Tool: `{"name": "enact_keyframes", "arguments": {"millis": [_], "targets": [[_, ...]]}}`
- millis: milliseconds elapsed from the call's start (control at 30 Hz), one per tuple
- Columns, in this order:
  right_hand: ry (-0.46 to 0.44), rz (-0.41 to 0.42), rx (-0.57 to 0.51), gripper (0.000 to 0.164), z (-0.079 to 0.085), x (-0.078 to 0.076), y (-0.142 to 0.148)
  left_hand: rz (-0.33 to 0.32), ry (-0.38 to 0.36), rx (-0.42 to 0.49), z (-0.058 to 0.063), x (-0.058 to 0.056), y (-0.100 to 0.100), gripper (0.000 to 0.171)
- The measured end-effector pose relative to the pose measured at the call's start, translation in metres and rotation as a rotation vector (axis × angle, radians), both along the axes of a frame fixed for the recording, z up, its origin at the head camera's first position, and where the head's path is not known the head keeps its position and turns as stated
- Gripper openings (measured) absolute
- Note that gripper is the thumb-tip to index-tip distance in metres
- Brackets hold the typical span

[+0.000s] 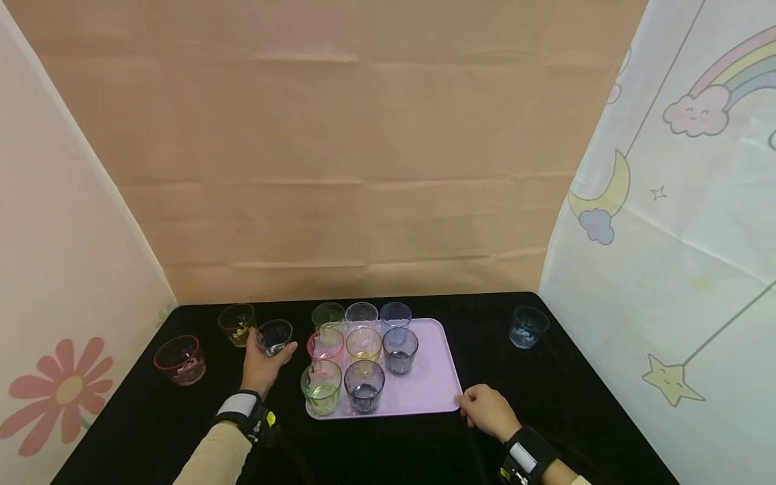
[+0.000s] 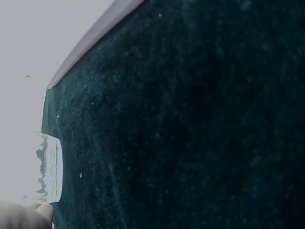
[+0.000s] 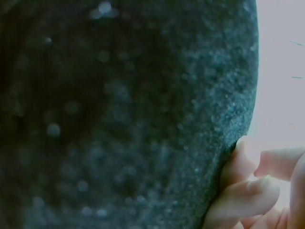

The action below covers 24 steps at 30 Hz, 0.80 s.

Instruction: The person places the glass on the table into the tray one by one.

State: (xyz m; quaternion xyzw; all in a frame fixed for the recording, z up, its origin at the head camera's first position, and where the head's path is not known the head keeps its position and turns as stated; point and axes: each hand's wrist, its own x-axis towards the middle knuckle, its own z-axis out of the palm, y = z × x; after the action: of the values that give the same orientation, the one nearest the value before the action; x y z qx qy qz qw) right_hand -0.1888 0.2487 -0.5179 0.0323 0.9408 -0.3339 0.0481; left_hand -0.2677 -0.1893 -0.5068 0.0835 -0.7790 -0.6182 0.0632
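In the head view my left hand (image 1: 262, 367) grips a clear drinking glass (image 1: 275, 339) left of the lilac tray (image 1: 433, 370), thumb on its near right side and fingers round its left. That glass (image 2: 51, 167) also shows at the left edge of the left wrist view, overexposed, above a bit of the hand (image 2: 26, 217). At the tray's front right corner, my right hand (image 1: 490, 409) pinches the rim between thumb and fingers. On the tray stand several tinted glasses in rows, among them a green glass (image 1: 321, 391), a yellow glass (image 1: 364, 345) and a dark grey glass (image 1: 364, 389).
Left of the held glass stand an amber glass (image 1: 235, 327) and a red-rimmed glass (image 1: 182, 364). A bluish glass (image 1: 527, 329) is at the far right of the black table (image 1: 388, 451). Printed sheets hang on both sides, with a brown paper backdrop (image 1: 364, 135) behind.
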Motion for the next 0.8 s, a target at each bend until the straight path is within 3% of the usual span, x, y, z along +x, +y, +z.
{"name": "enact_keyframes", "arguments": {"millis": [467, 800], "targets": [[0.012, 0.01, 0.014, 0.038, 0.0023, 0.0028, -0.0002, 0.0, 0.0, -0.03, -0.0029, 0.0007, -0.0044, 0.087], [0.007, -0.002, 0.014, 0.038, 0.0055, 0.0031, -0.002, -0.021, -0.028, -0.046, -0.0015, 0.0012, -0.008, 0.087]]}}
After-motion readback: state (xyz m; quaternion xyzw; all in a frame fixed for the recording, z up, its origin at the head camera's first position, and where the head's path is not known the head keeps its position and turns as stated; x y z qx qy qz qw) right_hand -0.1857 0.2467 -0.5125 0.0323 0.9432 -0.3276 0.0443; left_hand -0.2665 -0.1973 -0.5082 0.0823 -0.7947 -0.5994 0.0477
